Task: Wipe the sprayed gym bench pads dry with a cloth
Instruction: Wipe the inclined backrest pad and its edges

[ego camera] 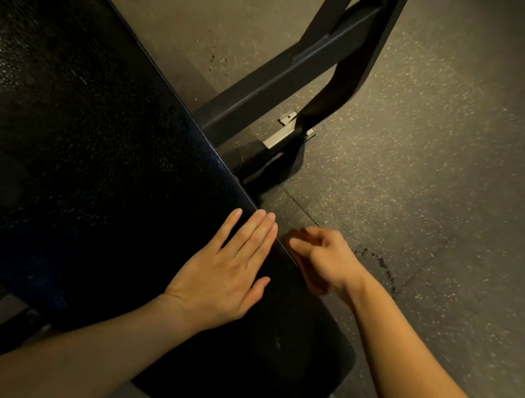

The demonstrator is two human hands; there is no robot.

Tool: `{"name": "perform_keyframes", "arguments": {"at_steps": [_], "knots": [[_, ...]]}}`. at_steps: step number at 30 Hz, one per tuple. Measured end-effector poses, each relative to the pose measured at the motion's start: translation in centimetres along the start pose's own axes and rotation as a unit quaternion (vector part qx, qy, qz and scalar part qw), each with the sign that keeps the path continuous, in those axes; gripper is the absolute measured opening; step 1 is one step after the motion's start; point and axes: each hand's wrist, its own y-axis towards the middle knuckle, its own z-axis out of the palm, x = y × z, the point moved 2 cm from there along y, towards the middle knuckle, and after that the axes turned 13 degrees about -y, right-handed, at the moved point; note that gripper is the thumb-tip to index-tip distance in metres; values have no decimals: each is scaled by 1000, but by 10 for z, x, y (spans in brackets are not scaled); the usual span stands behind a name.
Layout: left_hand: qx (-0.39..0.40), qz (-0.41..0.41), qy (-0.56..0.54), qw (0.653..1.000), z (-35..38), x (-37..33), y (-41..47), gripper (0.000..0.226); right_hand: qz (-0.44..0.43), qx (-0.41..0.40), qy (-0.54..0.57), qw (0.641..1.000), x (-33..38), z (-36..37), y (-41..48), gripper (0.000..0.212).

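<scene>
Flat left hand [226, 283] rests on black textured vinyl bench pad [74, 132], likely firm, slick; curled right hand's [323, 261] hold unclear.

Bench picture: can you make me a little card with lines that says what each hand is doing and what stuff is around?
back pad: black, shiny specks on its upper part
seat pad: black, at the back pad's near end
left hand: flat on the back pad, fingers straight
right hand: blurred, fingers curled at the back pad's edge; cannot tell if it holds anything
cloth: none in view
frame: dark metal bars beyond the pad
floor: dark, speckled
</scene>
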Motion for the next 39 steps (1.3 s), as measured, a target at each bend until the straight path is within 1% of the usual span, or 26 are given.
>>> {"name": "perform_keyframes", "arguments": {"at_steps": [2, 3, 4, 5, 7, 8, 10, 13, 16, 18, 20, 22, 24, 27, 29, 31, 33, 34, 35, 37, 39], "knots": [[-4, 4, -6, 1000, 0, 0, -1, 82, -25, -2, 66, 998, 22, -4, 0, 17], [-9, 6, -10, 1000, 1, 0, -1, 82, -25, 2, 70, 997, 27, -5, 1, 16], [-14, 8, -15, 1000, 2, 1, 0, 81, -13, 9, 50, 999, 25, -7, 3, 14], [-18, 8, -17, 1000, 2, 1, 0, 81, 6, 21, 7, 1000, 21, -8, 3, 11], [-23, 11, -13, 1000, 4, 2, -1, 80, 69, 69, -96, 991, 9, -12, 3, 16], [-23, 13, -10, 1000, 5, 3, -1, 80, 100, 89, -122, 983, 7, -14, 3, 20], [-23, 16, -7, 1000, 5, 3, -1, 79, 117, 104, -129, 979, 17, -17, 5, 22], [-29, 18, -19, 999, 5, 4, 0, 79, 86, 93, -79, 989, 43, -19, 6, 12], [-26, 17, -23, 999, 5, 3, 0, 80, 56, 87, -12, 995, 45, -18, -1, 18], [-25, 16, -19, 999, 5, 3, 0, 79, 61, 72, 19, 995, 33, -16, -8, 18], [-30, 16, -16, 999, 5, 4, 1, 79, 69, 65, 10, 995, 18, -14, -10, 18], [-22, 13, -6, 1000, 5, 3, -1, 79, 57, 72, -21, 996, 13, -13, -4, 18], [-17, 6, -3, 1000, 4, 2, -1, 79, 22, 72, -21, 997, 23, -13, 3, 15], [-21, -10, -2, 1000, 4, 0, -2, 79, -61, 78, 43, 994, 47, -12, 17, 12], [-13, -34, -19, 999, 2, 0, -1, 80, -114, 105, 57, 986, 50, -12, 26, 11], [-4, -64, -27, 998, 1, -3, -1, 80, -158, 132, 51, 977, 31, -16, 31, 12], [9, -104, -26, 994, -7, -12, 0, 78, -193, 166, -7, 967, -6, -27, 30, 16], [10, -129, -33, 991, -13, -18, 3, 76, -195, 182, -40, 963, -29, -33, 30, 20], [0, -156, -44, 987, -19, -24, 7, 72, -188, 196, -68, 960, -53, -37, 29, 24], [-47, -229, -67, 970, -33, -35, 15, 65, -168, 217, -100, 956, -88, -42, 21, 28], [-117, -315, -75, 939, -46, -36, 22, 61, -164, 215, -93, 958, -87, -40, 16, 28]]}}
